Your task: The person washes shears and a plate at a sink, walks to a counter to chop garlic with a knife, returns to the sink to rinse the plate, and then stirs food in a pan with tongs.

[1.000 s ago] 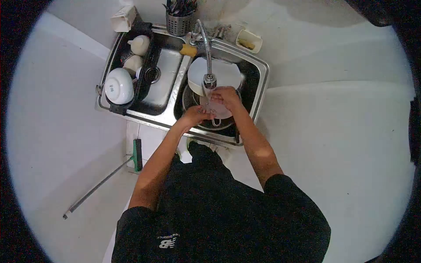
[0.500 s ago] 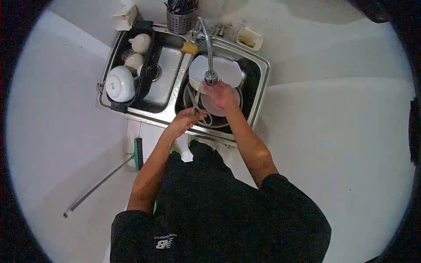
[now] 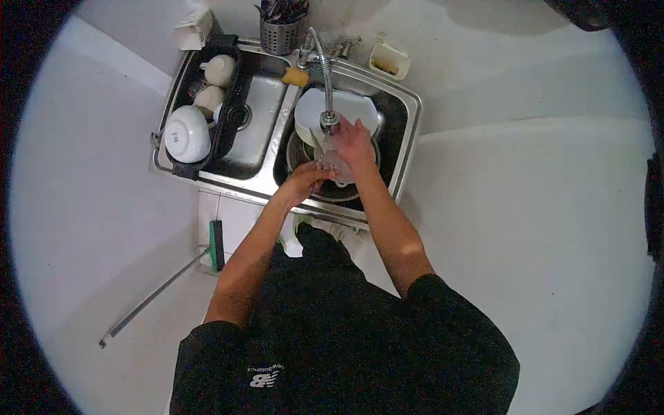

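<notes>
Over the right sink basin, my left hand [image 3: 309,178] is closed on a pair of scissors [image 3: 317,149], whose blades point up toward the faucet. My right hand [image 3: 354,144] is under the faucet head [image 3: 329,120], palm turned up and fingers spread, with water running over it. Beneath both hands lie a round pot [image 3: 297,153] and a white dish [image 3: 356,105] in the basin. The scissors' handles are partly hidden by my left fingers.
A black rack [image 3: 232,97] in the left basin holds a white bowl [image 3: 187,135] and cups [image 3: 219,70]. A yellow sponge [image 3: 295,77] sits on the divider. Behind the sink stand a utensil holder [image 3: 279,38] and a small container [image 3: 389,62].
My left hand has moved right and slightly up with the scissors, closer to my right hand. My right hand's fingers have shifted beneath the faucet.
</notes>
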{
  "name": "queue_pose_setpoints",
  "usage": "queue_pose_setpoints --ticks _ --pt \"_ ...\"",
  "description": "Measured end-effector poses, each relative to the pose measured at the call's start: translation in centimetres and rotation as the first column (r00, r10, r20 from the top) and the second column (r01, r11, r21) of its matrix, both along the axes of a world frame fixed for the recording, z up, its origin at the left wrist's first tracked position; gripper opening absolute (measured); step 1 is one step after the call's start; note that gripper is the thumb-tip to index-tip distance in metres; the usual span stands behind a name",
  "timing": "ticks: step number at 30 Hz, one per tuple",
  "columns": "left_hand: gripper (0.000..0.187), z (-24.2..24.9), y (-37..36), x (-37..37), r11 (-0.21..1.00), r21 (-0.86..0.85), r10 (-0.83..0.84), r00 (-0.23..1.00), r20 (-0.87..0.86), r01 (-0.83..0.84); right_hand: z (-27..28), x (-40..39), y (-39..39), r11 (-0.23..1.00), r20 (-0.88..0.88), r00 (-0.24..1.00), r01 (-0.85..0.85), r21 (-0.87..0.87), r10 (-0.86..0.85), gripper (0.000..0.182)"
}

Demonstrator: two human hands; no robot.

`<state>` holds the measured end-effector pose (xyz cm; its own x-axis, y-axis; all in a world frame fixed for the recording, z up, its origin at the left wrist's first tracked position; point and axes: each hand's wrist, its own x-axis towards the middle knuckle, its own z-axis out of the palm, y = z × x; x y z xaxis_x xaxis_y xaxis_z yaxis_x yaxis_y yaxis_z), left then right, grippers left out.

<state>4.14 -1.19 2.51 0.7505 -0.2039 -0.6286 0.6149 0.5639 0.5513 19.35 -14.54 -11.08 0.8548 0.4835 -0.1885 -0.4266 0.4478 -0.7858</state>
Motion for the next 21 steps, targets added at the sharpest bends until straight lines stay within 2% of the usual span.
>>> queue_pose_setpoints --ticks 1,2,6,8,9,11,12,14,17,20,21 --pt "0.021 0.2 0.0 -0.1 0.997 -0.037 0.061 0.998 -0.007 -0.061 5.5 0.2 1.6 0.979 -0.346 0.931 0.166 0.119 -0.116 0.049" --pt "0.020 0.4 0.2 -0.2 0.990 -0.071 0.121 0.993 -0.016 -0.122 8.7 0.2 2.6 0.919 -0.658 0.736 0.356 0.170 -0.163 0.051" --pt "0.020 1.3 0.9 0.1 0.989 -0.073 0.125 0.990 -0.064 -0.129 7.4 0.3 2.0 0.956 -0.559 0.802 0.287 0.052 -0.211 0.046" --pt "0.025 0.7 0.7 0.4 0.997 -0.036 0.068 0.997 0.044 -0.067 8.9 -1.3 1.6 0.985 -0.441 0.884 0.110 -0.131 -0.158 0.040" --pt "0.025 -0.1 0.5 0.7 0.997 -0.039 0.066 0.997 0.045 -0.065 10.4 -2.2 0.9 0.985 -0.439 0.884 0.112 -0.134 -0.161 0.040" --pt "0.031 -1.8 -0.4 1.3 0.994 -0.034 -0.098 0.992 0.078 0.101 13.3 -3.2 -1.2 0.937 -0.498 0.842 -0.318 -0.146 0.209 0.033" --pt "0.031 -1.6 -0.9 1.5 0.994 -0.041 -0.101 0.992 0.079 0.105 12.9 -3.1 -1.9 0.937 -0.498 0.843 -0.315 -0.153 0.202 0.033" --pt "0.032 -0.8 -1.8 1.8 0.996 -0.013 -0.088 0.982 0.170 0.092 10.8 -2.7 -3.1 0.823 -0.374 0.901 -0.375 -0.426 0.218 0.027" --pt "0.036 -2.7 -2.1 1.9 0.988 0.019 -0.155 0.985 0.082 0.154 7.5 -1.7 -4.2 0.820 -0.382 0.896 -0.386 -0.424 0.224 0.023" --pt "0.040 -3.9 -2.1 2.0 0.986 0.070 -0.158 0.979 0.127 0.150 10.5 -2.2 -2.9 0.835 -0.415 0.893 -0.356 -0.419 0.172 0.022" --pt "0.040 -3.2 -1.7 2.0 0.986 0.072 -0.157 0.980 0.125 0.149 9.9 -2.0 -2.8 0.836 -0.416 0.893 -0.357 -0.417 0.174 0.022"
